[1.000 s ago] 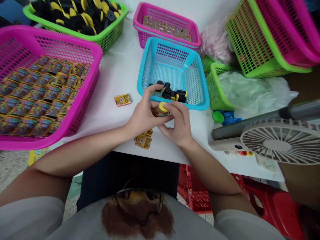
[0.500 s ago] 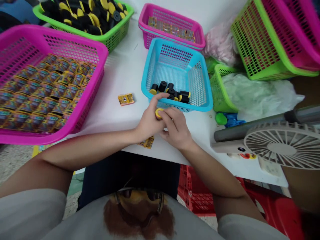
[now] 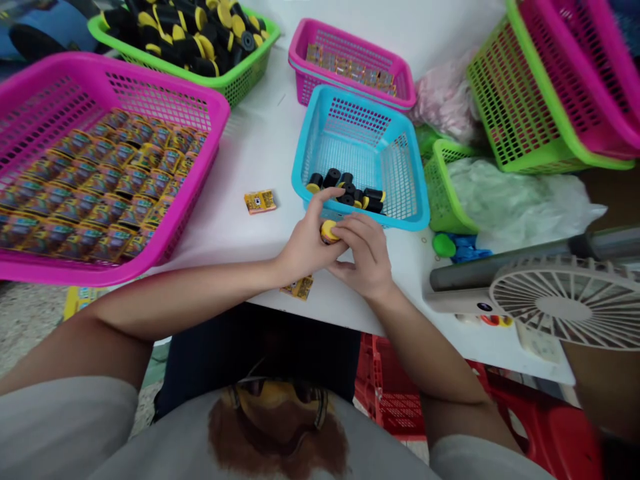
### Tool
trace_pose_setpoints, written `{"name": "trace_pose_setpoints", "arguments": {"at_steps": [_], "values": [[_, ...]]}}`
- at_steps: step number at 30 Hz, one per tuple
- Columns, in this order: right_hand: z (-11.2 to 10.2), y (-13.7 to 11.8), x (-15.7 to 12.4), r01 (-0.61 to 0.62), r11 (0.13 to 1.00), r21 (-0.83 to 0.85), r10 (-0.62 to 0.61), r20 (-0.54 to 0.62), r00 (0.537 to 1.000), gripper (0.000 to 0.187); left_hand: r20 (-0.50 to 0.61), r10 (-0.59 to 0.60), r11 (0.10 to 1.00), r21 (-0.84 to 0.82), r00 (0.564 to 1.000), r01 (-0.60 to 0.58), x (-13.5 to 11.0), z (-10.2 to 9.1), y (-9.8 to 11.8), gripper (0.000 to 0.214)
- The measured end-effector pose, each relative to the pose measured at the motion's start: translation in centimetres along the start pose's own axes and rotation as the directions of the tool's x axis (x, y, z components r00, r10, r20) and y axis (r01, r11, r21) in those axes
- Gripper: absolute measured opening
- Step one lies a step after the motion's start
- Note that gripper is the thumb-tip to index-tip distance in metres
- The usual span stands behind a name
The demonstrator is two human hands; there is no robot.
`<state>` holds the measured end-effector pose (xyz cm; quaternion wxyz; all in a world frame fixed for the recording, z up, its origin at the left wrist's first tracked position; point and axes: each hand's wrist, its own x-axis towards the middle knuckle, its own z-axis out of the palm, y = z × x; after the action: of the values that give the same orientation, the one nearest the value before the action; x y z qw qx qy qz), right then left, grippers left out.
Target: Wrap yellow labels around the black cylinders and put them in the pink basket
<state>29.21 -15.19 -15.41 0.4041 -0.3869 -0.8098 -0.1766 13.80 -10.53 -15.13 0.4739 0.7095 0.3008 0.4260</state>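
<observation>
My left hand [image 3: 306, 244] and my right hand [image 3: 364, 257] meet over the white table [image 3: 250, 153], both closed round one small roller with a yellow end cap [image 3: 329, 231]. Only the yellow cap shows; the rest is hidden by fingers. Just beyond them stands a blue basket [image 3: 361, 148] with several black and yellow rollers [image 3: 347, 188]. A small stack of yellow printed labels [image 3: 299, 287] lies under my left wrist, and one loose label [image 3: 260, 201] lies to the left.
A large pink basket [image 3: 100, 160] of printed labels fills the left. A green basket [image 3: 200, 40] of black and yellow rollers and a small pink basket [image 3: 355, 63] stand behind. Green baskets, plastic bags and a white fan [image 3: 565, 300] crowd the right.
Both hands stayed together on the roller and turned it, so that less of it shows. The camera view drifted a little, shifting everything slightly right and down.
</observation>
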Motion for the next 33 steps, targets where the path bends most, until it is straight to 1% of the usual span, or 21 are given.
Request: {"name": "trace_pose_setpoints", "arguments": {"at_steps": [2, 6, 10, 13, 15, 17, 19, 21, 23, 24, 26, 27, 28, 29, 30, 32, 33], "values": [[0.1, 0.2, -0.1, 0.041, 0.999, -0.028, -0.041, 0.009, 0.999, 0.048, 0.004, -0.001, 1.0, -0.008, 1.0, 0.001, 0.0, 0.0, 0.0, 0.069], [0.0, 0.2, 0.0, 0.105, 0.989, -0.105, -0.108, -0.016, 0.994, 0.04, 0.025, 0.019, 0.999, -0.028, 1.0, -0.018, 0.0, -0.1, -0.1, 0.071], [0.0, -0.5, 0.2, 0.059, 0.956, -0.287, -0.062, -0.002, 0.998, 0.027, 0.0, 0.029, 0.997, -0.068, 1.0, -0.029, 0.1, -0.1, -0.6, 0.073], [0.2, -0.6, 0.0, 0.032, 0.934, -0.357, -0.053, -0.049, 0.997, 0.025, 0.013, 0.021, 0.998, -0.064, 1.0, -0.02, 0.4, -0.1, -1.0, 0.074], [0.4, -0.6, -0.1, 0.011, 0.932, -0.362, -0.034, -0.055, 0.998, 0.025, 0.055, 0.079, 0.993, -0.095, 0.995, -0.074, 0.7, -0.1, -1.0, 0.077], [0.5, -0.5, -0.1, -0.002, 0.931, -0.365, -0.024, -0.066, 0.998, 0.025, 0.09, 0.167, 0.978, -0.14, 0.982, -0.153, 0.9, -0.3, -0.9, 0.081], [0.6, -0.5, 0.0, 0.004, 0.93, -0.367, -0.034, -0.076, 0.997, 0.026, 0.128, 0.223, 0.962, -0.186, 0.966, -0.198, 1.2, -0.6, -0.6, 0.083], [0.5, -0.6, 0.2, 0.026, 0.928, -0.372, -0.054, -0.065, 0.996, 0.026, 0.173, 0.22, 0.955, -0.238, 0.96, -0.176, 1.4, -0.9, -0.4, 0.082], [0.4, -0.7, 0.3, 0.053, 0.931, -0.361, -0.079, -0.059, 0.995, 0.025, 0.223, 0.192, 0.947, -0.297, 0.956, -0.121, 1.5, -1.2, -0.3, 0.085], [0.4, -0.8, 0.4, 0.067, 0.938, -0.34, -0.095, -0.067, 0.993, 0.026, 0.259, 0.179, 0.941, -0.327, 0.949, -0.088, 1.6, -1.3, -0.3, 0.086], [0.3, -1.0, 0.5, 0.084, 0.955, -0.285, -0.116, -0.097, 0.989, 0.03, 0.352, 0.159, 0.928, -0.371, 0.922, -0.019, 1.7, -1.5, -0.4, 0.088], [0.3, -1.0, 0.5, 0.086, 0.961, -0.264, -0.118, -0.108, 0.987, 0.031, 0.382, 0.147, 0.926, -0.376, 0.912, 0.009, 1.7, -1.5, -0.5, 0.087], [0.3, -1.0, 0.5, 0.082, 0.963, -0.255, -0.115, -0.115, 0.987, 0.032, 0.39, 0.128, 0.929, -0.368, 0.912, 0.027, 1.6, -1.5, -0.5, 0.085], [0.3, -1.0, 0.4, 0.077, 0.964, -0.256, -0.11, -0.117, 0.987, 0.032, 0.376, 0.11, 0.935, -0.354, 0.92, 0.033, 1.5, -1.4, -0.6, 0.082], [0.3, -1.0, 0.3, 0.071, 0.963, -0.261, -0.104, -0.114, 0.988, 0.031, 0.335, 0.091, 0.942, -0.334, 0.938, 0.028, 1.4, -1.2, -0.7, 0.08], [0.4, -0.8, 0.0, 0.064, 0.961, -0.269, -0.092, -0.091, 0.992, 0.031, 0.219, 0.057, 0.96, -0.279, 0.974, 0.007, 1.1, -0.8, -0.8, 0.076], [0.4, -0.7, -0.1, 0.062, 0.961, -0.27, -0.084, -0.071, 0.994, 0.031, 0.168, 0.043, 0.968, -0.25, 0.985, 0.001, 0.9, -0.6, -0.8, 0.075]]}}
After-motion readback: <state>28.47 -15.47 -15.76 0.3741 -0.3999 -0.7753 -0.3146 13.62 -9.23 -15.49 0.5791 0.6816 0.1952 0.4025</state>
